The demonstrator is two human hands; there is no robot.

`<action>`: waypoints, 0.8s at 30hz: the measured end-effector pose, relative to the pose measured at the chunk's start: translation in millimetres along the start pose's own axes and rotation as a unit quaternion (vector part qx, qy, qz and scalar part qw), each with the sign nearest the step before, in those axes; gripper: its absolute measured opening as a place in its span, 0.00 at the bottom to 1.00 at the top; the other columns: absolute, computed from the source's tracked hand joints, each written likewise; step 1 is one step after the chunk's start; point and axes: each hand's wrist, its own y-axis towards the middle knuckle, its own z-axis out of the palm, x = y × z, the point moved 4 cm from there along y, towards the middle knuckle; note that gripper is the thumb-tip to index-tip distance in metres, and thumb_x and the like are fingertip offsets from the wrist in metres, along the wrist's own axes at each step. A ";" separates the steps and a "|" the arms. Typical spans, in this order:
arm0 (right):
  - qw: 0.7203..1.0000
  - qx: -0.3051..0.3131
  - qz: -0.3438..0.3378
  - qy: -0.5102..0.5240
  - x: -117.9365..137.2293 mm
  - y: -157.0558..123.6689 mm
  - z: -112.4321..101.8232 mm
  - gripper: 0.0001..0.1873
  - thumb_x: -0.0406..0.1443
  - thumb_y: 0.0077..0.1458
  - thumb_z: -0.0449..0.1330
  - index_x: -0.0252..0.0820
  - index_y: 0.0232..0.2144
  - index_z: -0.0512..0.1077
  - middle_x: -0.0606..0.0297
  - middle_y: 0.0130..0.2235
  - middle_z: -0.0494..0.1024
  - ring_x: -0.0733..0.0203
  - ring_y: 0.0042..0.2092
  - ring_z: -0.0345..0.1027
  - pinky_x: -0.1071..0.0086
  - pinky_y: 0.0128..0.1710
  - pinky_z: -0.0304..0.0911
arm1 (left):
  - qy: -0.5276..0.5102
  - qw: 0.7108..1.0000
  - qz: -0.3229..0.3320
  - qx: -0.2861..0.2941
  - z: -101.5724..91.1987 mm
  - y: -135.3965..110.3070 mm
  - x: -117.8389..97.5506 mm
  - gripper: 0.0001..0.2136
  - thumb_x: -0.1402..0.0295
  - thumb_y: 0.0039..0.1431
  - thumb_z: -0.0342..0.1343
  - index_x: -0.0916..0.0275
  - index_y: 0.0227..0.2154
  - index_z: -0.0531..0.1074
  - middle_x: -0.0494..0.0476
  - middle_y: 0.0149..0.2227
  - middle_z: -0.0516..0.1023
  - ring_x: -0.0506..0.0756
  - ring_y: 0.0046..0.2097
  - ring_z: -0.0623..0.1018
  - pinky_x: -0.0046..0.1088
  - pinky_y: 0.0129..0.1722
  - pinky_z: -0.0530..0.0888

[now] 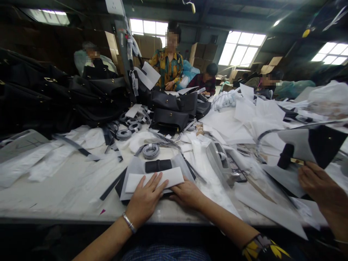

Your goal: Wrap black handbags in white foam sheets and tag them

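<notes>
A folded white foam sheet (174,176) lies across a black handbag (119,189) in front of me. Pale grey paper (133,167) covers most of the bag, and a black strap wrap (158,165) shows behind the foam. Flat on the foam rests my left hand (146,195), fingers spread and a silver bracelet at its wrist. My right hand (189,194) grips the foam's right end, some fingertips hidden behind it. A coiled wrapped strap (150,151) sits just beyond the bag.
At right, another person's hand (318,181) holds a black bag part (326,145) with grey paper. A grey tape dispenser (219,163) stands nearby. Black bags (170,119) are piled behind; white sheets (247,112) cover the back right. Several co-workers sit or stand beyond.
</notes>
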 end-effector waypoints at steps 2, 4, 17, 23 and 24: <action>0.999 -0.047 -0.021 0.007 9.0 -4.9 -15.9 0.11 0.35 0.61 0.58 0.36 0.44 0.75 0.55 0.40 0.81 0.53 0.45 0.75 0.59 0.53 0.67 | -0.003 1.000 0.001 -0.014 4.1 -3.1 -0.5 0.24 0.68 0.69 0.47 0.53 0.66 0.58 0.61 0.68 0.58 0.65 0.67 0.63 0.54 0.61 0.63; 0.993 -0.113 -0.045 0.012 16.9 -11.0 -30.8 0.09 0.31 0.62 0.57 0.37 0.44 0.74 0.56 0.42 0.81 0.55 0.47 0.75 0.61 0.52 0.68 | -0.003 1.000 -0.003 -0.025 8.2 -5.4 0.2 0.24 0.68 0.69 0.47 0.52 0.66 0.57 0.60 0.68 0.57 0.64 0.67 0.62 0.53 0.62 0.62; 0.953 -0.215 0.207 0.059 -1.9 -32.6 -23.7 0.21 0.34 0.64 0.56 0.44 0.58 0.69 0.52 0.60 0.71 0.47 0.65 0.60 0.44 0.65 0.55 | 0.016 0.998 0.010 -0.053 17.0 -8.0 4.2 0.26 0.66 0.67 0.50 0.52 0.67 0.56 0.62 0.68 0.57 0.66 0.66 0.64 0.53 0.59 0.65; 0.797 -0.308 0.371 0.363 0.4 -57.1 -7.4 0.35 0.39 0.63 0.57 0.44 0.68 0.52 0.50 0.59 0.71 0.50 0.60 0.68 0.52 0.52 0.71 | 0.003 0.997 0.015 -0.071 22.3 -9.3 6.1 0.25 0.66 0.68 0.48 0.52 0.67 0.56 0.62 0.68 0.57 0.66 0.65 0.65 0.54 0.59 0.67; 0.763 -0.315 0.376 0.421 -0.7 -55.8 -3.7 0.35 0.38 0.63 0.57 0.44 0.68 0.51 0.49 0.58 0.73 0.50 0.59 0.69 0.53 0.50 0.72 | 0.000 0.997 0.014 -0.072 22.4 -9.4 6.4 0.25 0.66 0.68 0.48 0.52 0.67 0.56 0.62 0.68 0.57 0.66 0.65 0.65 0.55 0.58 0.67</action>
